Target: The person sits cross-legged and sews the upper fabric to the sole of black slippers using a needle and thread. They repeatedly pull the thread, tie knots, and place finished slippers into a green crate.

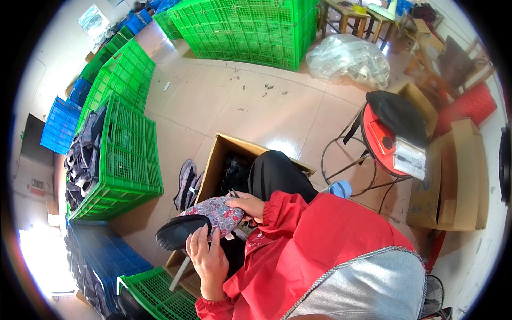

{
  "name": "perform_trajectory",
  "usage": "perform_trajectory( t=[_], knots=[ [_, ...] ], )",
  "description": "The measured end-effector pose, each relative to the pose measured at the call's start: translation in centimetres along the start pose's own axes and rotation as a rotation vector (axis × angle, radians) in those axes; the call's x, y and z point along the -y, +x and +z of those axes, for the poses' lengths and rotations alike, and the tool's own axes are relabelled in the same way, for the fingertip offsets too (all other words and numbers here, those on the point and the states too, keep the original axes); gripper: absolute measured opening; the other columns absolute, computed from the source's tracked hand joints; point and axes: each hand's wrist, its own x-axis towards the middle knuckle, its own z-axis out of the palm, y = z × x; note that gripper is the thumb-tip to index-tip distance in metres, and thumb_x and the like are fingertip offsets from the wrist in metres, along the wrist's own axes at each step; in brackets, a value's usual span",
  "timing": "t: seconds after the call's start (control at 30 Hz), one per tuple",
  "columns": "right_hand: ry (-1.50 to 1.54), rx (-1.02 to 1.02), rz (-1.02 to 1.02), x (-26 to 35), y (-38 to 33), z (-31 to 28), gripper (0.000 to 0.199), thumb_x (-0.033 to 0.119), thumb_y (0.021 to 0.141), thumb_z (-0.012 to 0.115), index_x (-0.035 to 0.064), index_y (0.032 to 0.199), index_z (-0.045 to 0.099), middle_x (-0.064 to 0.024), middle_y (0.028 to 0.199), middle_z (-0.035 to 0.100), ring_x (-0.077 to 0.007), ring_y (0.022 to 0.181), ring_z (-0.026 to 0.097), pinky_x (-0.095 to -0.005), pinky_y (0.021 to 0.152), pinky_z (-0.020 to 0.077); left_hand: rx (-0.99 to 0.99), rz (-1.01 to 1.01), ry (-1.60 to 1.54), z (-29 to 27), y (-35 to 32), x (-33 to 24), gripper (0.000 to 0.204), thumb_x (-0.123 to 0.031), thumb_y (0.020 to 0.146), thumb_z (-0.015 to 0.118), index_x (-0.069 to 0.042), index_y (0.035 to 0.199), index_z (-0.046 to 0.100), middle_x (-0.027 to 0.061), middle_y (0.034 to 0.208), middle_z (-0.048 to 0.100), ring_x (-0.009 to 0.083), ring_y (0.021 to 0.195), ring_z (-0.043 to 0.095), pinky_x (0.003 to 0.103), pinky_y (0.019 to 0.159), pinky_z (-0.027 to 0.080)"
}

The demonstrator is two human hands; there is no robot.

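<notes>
A slipper (216, 212) with a grey and red flowered footbed and a black toe part is held up before me, tilted, its toe to the left. My right hand (246, 206) grips its far end, thumb on the flowered face. A small dark pointed thing sticks up by those fingers, too small to name. My left hand (207, 260) has its fingertips on the black upper's edge, near the slipper's middle. Beyond the slipper, several similar slippers (188, 184) stand on edge by an open cardboard box (212, 168), whose dark contents are partly hidden by my knee.
On the left stand green crates (133, 154), one heaped with dark slippers (85, 152), and a blue crate (114, 250). More green crates (245, 32) are stacked ahead. At right are a red round stool (373, 141), cardboard boxes (461, 176) and a clear plastic bag (349, 58).
</notes>
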Motion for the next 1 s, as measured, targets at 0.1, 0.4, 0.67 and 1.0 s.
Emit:
perform_trajectory(
  t=[0.1,0.4,0.67,1.0],
  knots=[
    [-0.141,0.047,-0.108,2.0,-0.8,-0.4,0.027,0.028,0.093,0.060,0.0095,0.113,0.054,0.0048,0.084,0.056,-0.0017,0.062,0.049,-0.0184,0.052,0.0384,-0.097,-0.088,-0.173,0.8,0.4,-0.2,0.042,0.000,0.075,0.063,0.002,0.117,0.063,0.0169,0.114,0.063,0.0370,0.109,0.057,0.048,0.100,0.041],
    [-0.497,-0.077,-0.449,5.8,-2.2,-0.4,0.026,0.019,0.091,0.062,0.0013,0.109,0.060,0.0005,0.091,0.059,-0.0067,0.085,0.053,-0.0243,0.079,0.0434,-0.178,-0.668,-1.033,4.7,1.4,-0.3,0.049,0.003,0.086,0.065,0.003,0.133,0.051,0.0112,0.112,0.064,0.0191,0.108,0.060,0.033,0.097,0.046],
    [-0.724,-0.090,-0.503,8.1,-3.4,-0.4,0.031,0.024,0.086,0.065,0.0000,0.105,0.062,-0.0087,0.091,0.065,-0.0142,0.082,0.060,-0.0295,0.077,0.0480,-0.072,-0.850,-1.858,7.5,2.0,0.4,0.037,-0.011,0.097,0.058,0.003,0.131,0.049,0.0112,0.119,0.059,0.0195,0.110,0.058,0.033,0.100,0.046],
    [-0.867,0.214,-0.505,6.1,-3.7,1.6,0.032,0.021,0.082,0.073,0.0018,0.106,0.065,-0.0113,0.098,0.066,-0.0201,0.091,0.062,-0.0320,0.082,0.0480,-0.277,-1.126,-2.077,6.9,-1.5,-0.6,0.024,-0.021,0.101,0.053,0.000,0.112,0.059,0.0097,0.107,0.067,0.0221,0.100,0.064,0.039,0.093,0.051]
  ],
)
